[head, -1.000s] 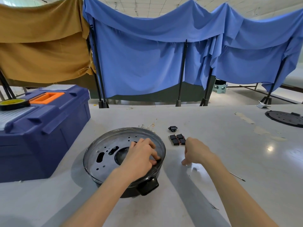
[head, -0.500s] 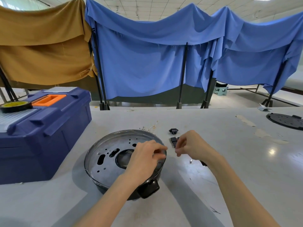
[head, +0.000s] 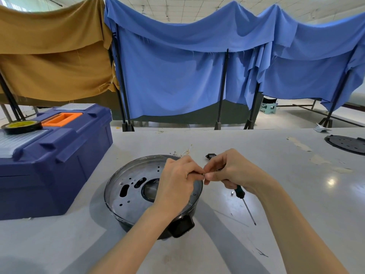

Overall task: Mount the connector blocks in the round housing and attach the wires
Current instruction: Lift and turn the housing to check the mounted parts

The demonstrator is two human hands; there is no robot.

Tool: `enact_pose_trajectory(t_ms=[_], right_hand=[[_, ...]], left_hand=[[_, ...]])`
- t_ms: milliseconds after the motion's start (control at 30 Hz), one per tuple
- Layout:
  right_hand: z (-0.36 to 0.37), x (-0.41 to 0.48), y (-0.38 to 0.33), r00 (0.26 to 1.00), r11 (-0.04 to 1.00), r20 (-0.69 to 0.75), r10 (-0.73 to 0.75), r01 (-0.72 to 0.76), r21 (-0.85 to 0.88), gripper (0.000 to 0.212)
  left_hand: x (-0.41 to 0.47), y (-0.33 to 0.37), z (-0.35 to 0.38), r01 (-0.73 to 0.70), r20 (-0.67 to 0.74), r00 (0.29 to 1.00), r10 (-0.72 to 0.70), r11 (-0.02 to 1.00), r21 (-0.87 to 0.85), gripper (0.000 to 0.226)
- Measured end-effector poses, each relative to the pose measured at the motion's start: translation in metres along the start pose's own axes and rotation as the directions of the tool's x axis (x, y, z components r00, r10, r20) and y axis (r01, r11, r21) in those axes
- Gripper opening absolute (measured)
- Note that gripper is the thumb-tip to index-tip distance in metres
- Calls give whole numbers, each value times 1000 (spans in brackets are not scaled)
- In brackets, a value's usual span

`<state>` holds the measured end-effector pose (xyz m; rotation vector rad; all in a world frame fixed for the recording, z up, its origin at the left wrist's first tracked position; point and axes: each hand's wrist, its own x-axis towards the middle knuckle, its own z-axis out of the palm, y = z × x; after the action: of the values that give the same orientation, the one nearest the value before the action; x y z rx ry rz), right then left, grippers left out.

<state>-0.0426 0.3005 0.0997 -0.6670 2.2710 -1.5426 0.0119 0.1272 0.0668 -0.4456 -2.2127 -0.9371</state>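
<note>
**Both hands meet over the housing's right rim**

I see the left hand (head: 177, 180) reaching across the round housing (head: 126, 194), which sits open side up on the tabletop (head: 276, 194), a little left of centre. The right hand (head: 235, 171) comes in from the other side, and the two touch fingertip to fingertip just above the housing's right rim. The left fingers (head: 194, 171) are curled and pressed together, pinching a small dark piece (head: 203, 174). The right thumb and forefinger close on the same spot. I cannot tell what the piece is; it is too small.

The right hand's lower fingers are also wrapped round the green-and-black handle of a screwdriver (head: 240, 191). Its thin shaft slants down toward me, with the tip near the tabletop.

One black connector block (head: 209, 155) lies on the tabletop just beyond the right hand, apart from the housing. A few loose wire strands (head: 185, 152) lie by the housing's far rim.

A blue toolbox (head: 59, 155) stands to the left with a tape roll (head: 21, 126) on its lid. A black round plate (head: 345, 144) lies far right.
</note>
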Motion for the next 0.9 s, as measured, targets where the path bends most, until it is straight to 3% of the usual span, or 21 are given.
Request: enact_pose_trajectory(t_ms=[167,267,367,433,533,667,767,833,900], right_hand=[[-1,0,0,1000,1000,-2,0,0,-14,10],[-4,0,2,997,999,-77,4,-7,-45,8],[-5,-2,8,988,993,-151,28,-45,-106,9],[-3,-4,12,986,992,-159,46,-63,-106,10],[1,-6,15,985,993,-161,58,-74,-94,9],[5,-5,13,985,993,-160,62,-77,-92,9],[5,-5,12,987,992,-153,52,-68,-102,10],[5,-5,12,988,993,-149,46,-62,-105,10],[5,-6,12,988,993,-145,45,-61,-104,10]], left_hand=[[0,1,1,-22,-13,1000,23,998,57,12],[3,0,-3,112,102,988,-115,993,31,4],[0,-5,-6,195,365,894,-258,960,201,45],[-6,-7,-7,131,508,797,-328,914,384,81],[-16,-7,-4,-13,606,701,-375,844,537,91],[-24,-3,-4,-90,667,650,-365,834,544,86],[-29,-1,-6,-134,702,614,-362,828,544,95],[-31,-1,-7,-145,696,621,-360,820,554,104],[-33,0,-8,-172,683,645,-342,806,566,99]])
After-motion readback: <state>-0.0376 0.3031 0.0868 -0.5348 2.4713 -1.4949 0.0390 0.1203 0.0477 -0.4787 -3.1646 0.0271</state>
